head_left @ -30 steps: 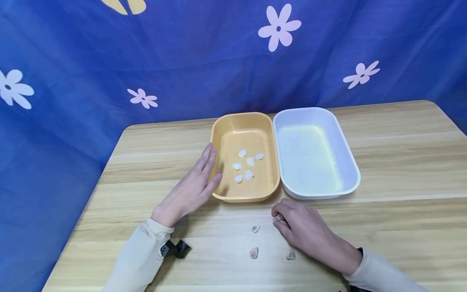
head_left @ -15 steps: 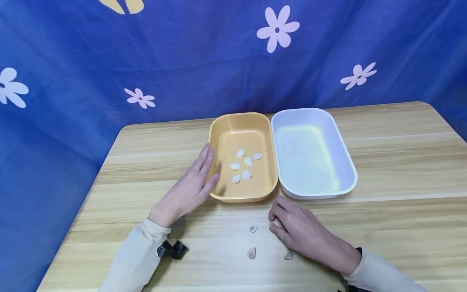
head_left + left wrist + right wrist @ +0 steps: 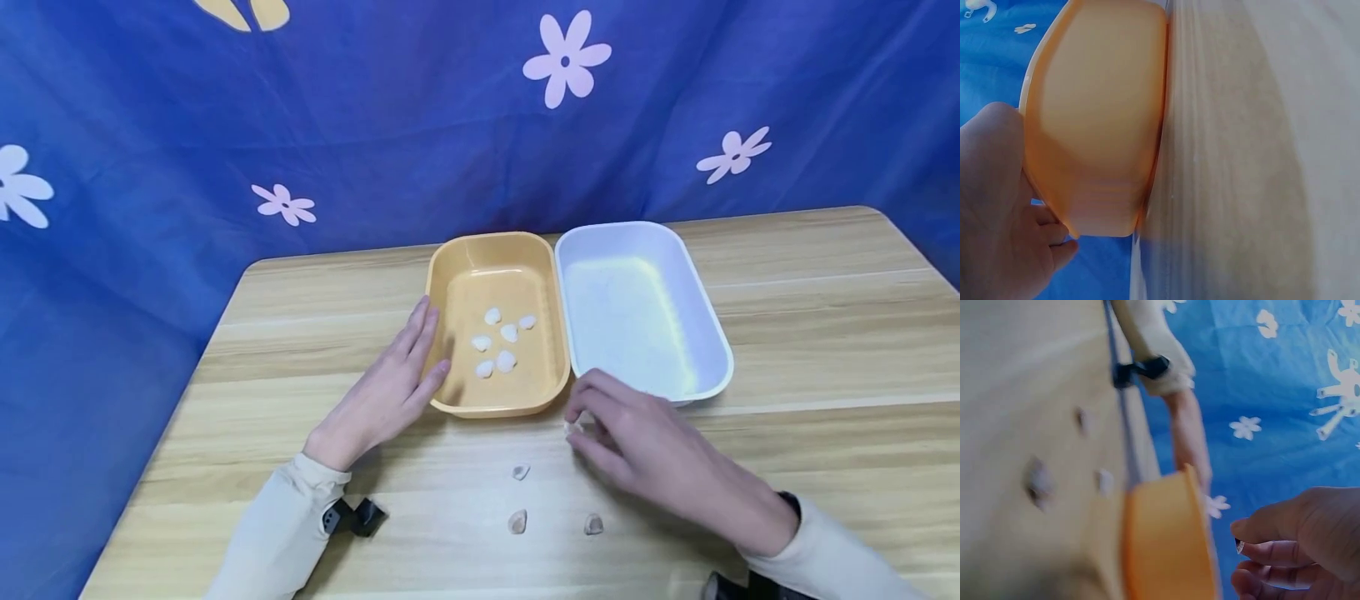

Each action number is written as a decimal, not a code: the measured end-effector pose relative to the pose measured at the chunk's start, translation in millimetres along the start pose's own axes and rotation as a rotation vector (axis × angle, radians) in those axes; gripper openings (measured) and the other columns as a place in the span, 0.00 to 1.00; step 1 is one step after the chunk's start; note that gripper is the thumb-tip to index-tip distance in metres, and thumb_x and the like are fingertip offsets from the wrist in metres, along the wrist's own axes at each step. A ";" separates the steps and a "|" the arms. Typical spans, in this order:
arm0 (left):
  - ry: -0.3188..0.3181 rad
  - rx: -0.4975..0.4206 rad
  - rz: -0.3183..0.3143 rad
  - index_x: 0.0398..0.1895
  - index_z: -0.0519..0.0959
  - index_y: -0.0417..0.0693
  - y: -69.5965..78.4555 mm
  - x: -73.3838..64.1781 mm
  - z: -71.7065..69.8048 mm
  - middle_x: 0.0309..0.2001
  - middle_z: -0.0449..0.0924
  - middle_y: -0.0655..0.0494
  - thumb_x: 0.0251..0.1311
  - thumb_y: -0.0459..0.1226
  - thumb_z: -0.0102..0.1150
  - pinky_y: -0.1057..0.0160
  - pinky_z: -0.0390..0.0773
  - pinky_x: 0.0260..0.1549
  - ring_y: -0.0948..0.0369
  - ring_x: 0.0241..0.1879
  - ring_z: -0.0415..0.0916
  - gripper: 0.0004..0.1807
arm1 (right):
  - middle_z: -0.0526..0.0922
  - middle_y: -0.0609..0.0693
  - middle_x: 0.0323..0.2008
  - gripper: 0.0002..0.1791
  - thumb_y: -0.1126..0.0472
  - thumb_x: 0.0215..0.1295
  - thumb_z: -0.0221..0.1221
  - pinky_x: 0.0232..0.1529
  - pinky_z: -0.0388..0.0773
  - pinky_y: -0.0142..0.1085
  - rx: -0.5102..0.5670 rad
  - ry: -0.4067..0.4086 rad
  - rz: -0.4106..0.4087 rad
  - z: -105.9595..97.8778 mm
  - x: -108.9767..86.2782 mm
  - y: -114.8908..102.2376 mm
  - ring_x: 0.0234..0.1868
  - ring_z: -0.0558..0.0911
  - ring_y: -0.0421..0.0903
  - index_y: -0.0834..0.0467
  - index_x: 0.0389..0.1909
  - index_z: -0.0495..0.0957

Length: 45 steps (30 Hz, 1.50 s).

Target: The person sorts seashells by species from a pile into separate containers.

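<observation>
My left hand (image 3: 378, 396) rests with straight fingers on the left rim of the orange tray (image 3: 498, 408); the left wrist view shows it against the outer wall of the same tray (image 3: 1097, 112). Several white seashells (image 3: 506, 361) lie inside. My right hand (image 3: 652, 442) pinches a small seashell (image 3: 572, 429) between thumb and fingers, above the table by the near edge of the white tray (image 3: 630, 333). In the right wrist view only a sliver of that seashell (image 3: 1239, 546) shows. On the table lie a small shell (image 3: 521, 472), a brownish shell (image 3: 517, 522) and a greyish shell (image 3: 593, 524).
Both trays stand side by side near the back of the wooden table (image 3: 315, 333). Behind it hangs a blue curtain (image 3: 412, 125) with a flower print. A black wrist mount (image 3: 352, 517) sits on my left sleeve.
My right hand has lifted from the table with the seashell pinched in it and moved up towards the trays. The left hand keeps its place on the orange tray.
</observation>
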<state>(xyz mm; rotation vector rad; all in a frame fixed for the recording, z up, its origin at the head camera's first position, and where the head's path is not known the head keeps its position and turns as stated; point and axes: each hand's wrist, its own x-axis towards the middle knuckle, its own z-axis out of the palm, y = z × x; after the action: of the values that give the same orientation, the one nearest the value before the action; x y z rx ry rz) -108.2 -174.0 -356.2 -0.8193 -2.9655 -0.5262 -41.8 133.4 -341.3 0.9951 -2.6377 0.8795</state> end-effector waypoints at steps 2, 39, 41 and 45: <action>-0.001 0.000 -0.004 0.76 0.38 0.38 -0.1 -0.3 -0.1 0.77 0.25 0.47 0.75 0.51 0.32 0.51 0.46 0.72 0.51 0.75 0.35 0.38 | 0.77 0.41 0.39 0.07 0.63 0.57 0.67 0.29 0.77 0.25 -0.012 0.042 -0.014 -10.5 5.3 4.5 0.30 0.75 0.33 0.56 0.34 0.79; 0.005 -0.001 0.003 0.76 0.38 0.39 -1.6 -0.9 0.3 0.77 0.26 0.46 0.75 0.51 0.32 0.52 0.46 0.72 0.52 0.75 0.34 0.37 | 0.79 0.55 0.42 0.05 0.63 0.58 0.65 0.45 0.71 0.54 -0.166 -0.087 0.213 -22.0 55.5 91.4 0.48 0.75 0.59 0.60 0.32 0.80; 0.007 0.001 0.006 0.76 0.38 0.39 -1.4 -0.6 0.1 0.77 0.27 0.46 0.75 0.51 0.32 0.51 0.46 0.72 0.52 0.75 0.34 0.37 | 0.79 0.55 0.42 0.05 0.63 0.57 0.65 0.44 0.71 0.53 -0.165 -0.098 0.225 -21.1 55.8 91.6 0.48 0.75 0.59 0.59 0.32 0.80; 0.004 0.000 0.006 0.76 0.38 0.39 -1.3 -0.2 -0.5 0.77 0.25 0.47 0.75 0.52 0.32 0.51 0.46 0.72 0.52 0.75 0.34 0.37 | 0.79 0.55 0.43 0.05 0.63 0.57 0.65 0.44 0.70 0.54 -0.167 -0.118 0.242 -19.5 56.4 92.4 0.49 0.75 0.60 0.59 0.32 0.80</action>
<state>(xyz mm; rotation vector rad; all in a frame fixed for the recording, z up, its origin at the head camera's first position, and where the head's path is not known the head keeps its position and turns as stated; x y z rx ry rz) -108.6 -175.3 -356.2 -0.8256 -2.9587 -0.5277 -145.4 169.8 -347.7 0.7184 -2.9196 0.6472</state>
